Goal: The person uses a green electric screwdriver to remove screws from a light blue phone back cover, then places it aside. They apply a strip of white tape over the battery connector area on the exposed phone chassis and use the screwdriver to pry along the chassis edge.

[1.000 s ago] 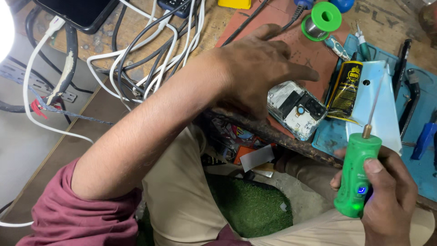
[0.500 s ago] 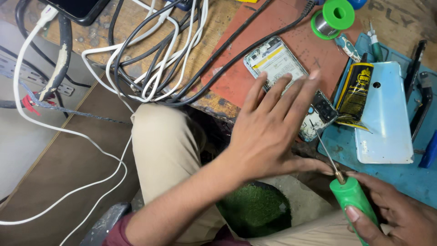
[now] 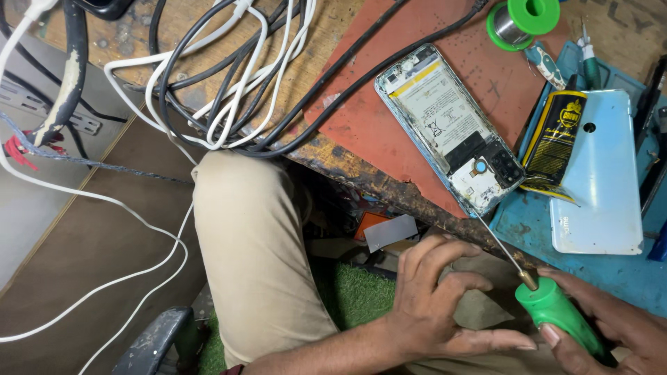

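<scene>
An opened phone [image 3: 450,126] with its back cover off lies on a red mat [image 3: 431,83] on the wooden bench, battery and circuit board showing. My right hand [image 3: 611,333] grips a green-handled screwdriver [image 3: 556,312] at the lower right; its thin shaft points up-left, the tip close to the phone's lower corner. My left hand [image 3: 441,305] hovers below the bench edge over my lap, fingers apart and holding nothing, its thumb near the screwdriver handle.
The pale blue phone back cover [image 3: 601,173] and a yellow-black glue tube [image 3: 556,142] rest on a blue mat [image 3: 528,222]. A green solder spool [image 3: 521,21] sits at the top. Tangled white and black cables [image 3: 222,83] cover the bench's left part.
My left hand has drawn back from over the phone down to my lap, uncovering the phone. The screwdriver has tilted, with its tip now near the phone's lower corner.
</scene>
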Demonstrator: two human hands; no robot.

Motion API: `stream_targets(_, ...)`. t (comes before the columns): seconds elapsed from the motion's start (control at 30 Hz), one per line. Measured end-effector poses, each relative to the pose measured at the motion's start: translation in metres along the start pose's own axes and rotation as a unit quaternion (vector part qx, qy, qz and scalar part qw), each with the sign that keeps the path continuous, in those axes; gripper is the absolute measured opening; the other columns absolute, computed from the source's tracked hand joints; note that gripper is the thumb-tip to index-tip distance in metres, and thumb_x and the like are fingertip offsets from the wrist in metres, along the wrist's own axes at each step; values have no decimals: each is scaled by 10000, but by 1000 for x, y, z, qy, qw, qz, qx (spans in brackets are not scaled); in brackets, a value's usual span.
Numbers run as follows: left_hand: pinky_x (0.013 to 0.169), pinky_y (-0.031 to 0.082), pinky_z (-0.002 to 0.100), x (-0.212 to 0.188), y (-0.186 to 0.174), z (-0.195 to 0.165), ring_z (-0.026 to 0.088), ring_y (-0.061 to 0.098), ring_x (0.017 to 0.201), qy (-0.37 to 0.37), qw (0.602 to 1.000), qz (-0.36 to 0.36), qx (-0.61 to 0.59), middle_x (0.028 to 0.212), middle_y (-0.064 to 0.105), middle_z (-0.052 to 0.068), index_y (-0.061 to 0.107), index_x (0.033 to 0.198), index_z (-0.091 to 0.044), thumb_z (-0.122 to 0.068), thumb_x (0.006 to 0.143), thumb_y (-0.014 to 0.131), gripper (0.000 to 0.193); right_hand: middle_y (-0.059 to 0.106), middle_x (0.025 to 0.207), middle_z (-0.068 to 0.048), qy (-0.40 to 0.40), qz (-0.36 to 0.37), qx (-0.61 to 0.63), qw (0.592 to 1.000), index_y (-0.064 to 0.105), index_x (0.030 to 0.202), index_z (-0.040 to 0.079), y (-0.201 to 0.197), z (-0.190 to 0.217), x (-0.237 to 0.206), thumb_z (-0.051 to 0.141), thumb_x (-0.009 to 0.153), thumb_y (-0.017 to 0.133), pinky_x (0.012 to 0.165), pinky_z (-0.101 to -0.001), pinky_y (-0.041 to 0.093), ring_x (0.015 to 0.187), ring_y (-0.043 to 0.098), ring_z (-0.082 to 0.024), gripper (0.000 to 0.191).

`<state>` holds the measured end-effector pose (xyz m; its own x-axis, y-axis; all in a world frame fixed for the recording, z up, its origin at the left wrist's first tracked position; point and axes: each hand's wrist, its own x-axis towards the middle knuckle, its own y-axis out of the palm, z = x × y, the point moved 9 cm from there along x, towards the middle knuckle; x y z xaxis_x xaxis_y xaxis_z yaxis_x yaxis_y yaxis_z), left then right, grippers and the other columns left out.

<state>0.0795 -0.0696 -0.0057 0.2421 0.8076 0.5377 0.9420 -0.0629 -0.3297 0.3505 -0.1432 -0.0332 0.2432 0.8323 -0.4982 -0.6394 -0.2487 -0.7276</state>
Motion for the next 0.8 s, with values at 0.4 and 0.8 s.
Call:
stream_targets(0.4,1241,319,454,-12,26,7,294,341,1480,-34,998,48,36,1529,403,92,624,1334,-147,-646,945,738,643,783,1150,-160,-80,11,8,997,595,1540,65,2,5,-1,312,850,782,951,-417,629,1041,793,-279,757)
stream_targets(0.8,1054,369,395,6,16,15,229,444,1271,-23,997,77,4,1521,465,52,731,1250,-232,-605,866,800,540,778,1115,-159,-60,23,-61,996,597,1482,91,4,22,9,401,790,774,989,-421,619,1062,773,-268,779)
